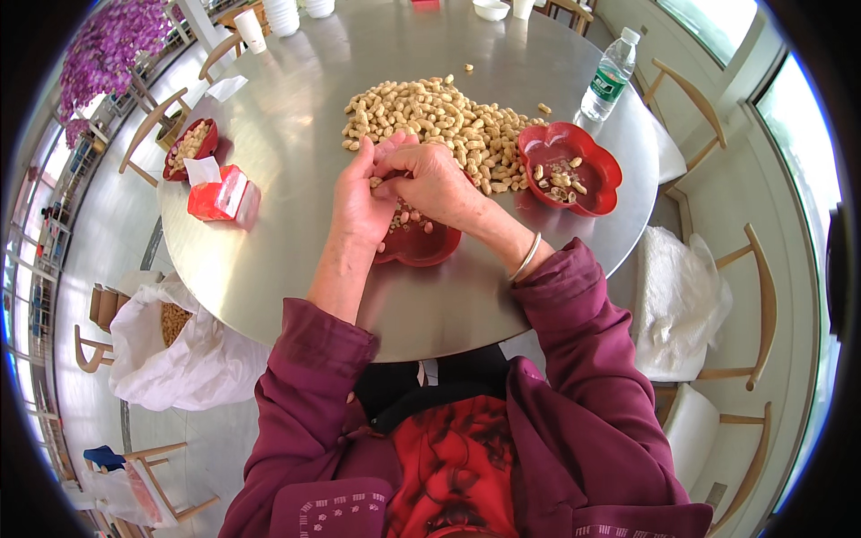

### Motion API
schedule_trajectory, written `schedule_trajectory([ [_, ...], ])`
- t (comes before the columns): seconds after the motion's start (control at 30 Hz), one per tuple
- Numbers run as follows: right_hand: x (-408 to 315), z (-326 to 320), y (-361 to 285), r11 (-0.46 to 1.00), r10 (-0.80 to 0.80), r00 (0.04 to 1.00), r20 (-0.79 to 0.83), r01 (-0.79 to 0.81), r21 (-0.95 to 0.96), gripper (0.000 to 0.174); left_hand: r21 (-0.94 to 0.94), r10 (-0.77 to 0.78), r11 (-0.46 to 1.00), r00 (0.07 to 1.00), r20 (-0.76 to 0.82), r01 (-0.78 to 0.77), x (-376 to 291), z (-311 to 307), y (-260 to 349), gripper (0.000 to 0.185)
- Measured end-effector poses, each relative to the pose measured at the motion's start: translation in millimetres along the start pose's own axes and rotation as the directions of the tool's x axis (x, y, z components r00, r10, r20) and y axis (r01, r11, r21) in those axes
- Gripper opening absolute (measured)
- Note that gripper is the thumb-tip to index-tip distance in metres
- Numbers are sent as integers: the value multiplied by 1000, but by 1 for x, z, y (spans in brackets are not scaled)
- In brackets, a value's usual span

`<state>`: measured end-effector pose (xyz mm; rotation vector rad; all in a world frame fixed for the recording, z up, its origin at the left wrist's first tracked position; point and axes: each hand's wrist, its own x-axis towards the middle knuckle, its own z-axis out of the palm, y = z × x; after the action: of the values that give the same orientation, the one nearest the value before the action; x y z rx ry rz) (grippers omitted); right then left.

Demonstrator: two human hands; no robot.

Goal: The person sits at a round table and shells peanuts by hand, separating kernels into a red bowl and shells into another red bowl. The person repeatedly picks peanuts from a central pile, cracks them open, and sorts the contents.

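Note:
My left hand (362,195) and my right hand (427,176) meet above a red scalloped bowl (424,250) that holds several shelled peanuts. A peanut (375,182) shows between the fingers of my left hand. The thumb and forefinger of my right hand are pinched together beside it; what they grip, if anything, is hidden. Just beyond the hands lies a large heap of unshelled peanuts (430,111). To the right of the heap, another red scalloped bowl (609,178) has several peanuts and shell pieces in it.
A water bottle (609,77) stands at the right. At the left are a red tissue pack (225,195) and a bowl of peanuts (190,148). Paper cups (250,30) stand at the far edge. Chairs surround the round metal table (282,269); a white sack (195,363) sits lower left.

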<state>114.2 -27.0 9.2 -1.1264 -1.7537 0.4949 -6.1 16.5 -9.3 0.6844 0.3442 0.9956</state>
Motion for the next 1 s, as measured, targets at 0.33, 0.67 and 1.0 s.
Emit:
schedule_trajectory([
  [0.33,-9,6,-3,996,82,996,-19,-81,38,19,23,-17,1000,999,-43,18,1,0,0,55],
  [0.67,-11,8,-6,917,209,977,31,-207,341,20,-12,-33,999,999,-20,33,2,-1,1,56],
  [1.0,-11,12,7,973,-2,999,-43,12,230,19,-66,-65,996,998,-19,64,2,-5,3,55],
])
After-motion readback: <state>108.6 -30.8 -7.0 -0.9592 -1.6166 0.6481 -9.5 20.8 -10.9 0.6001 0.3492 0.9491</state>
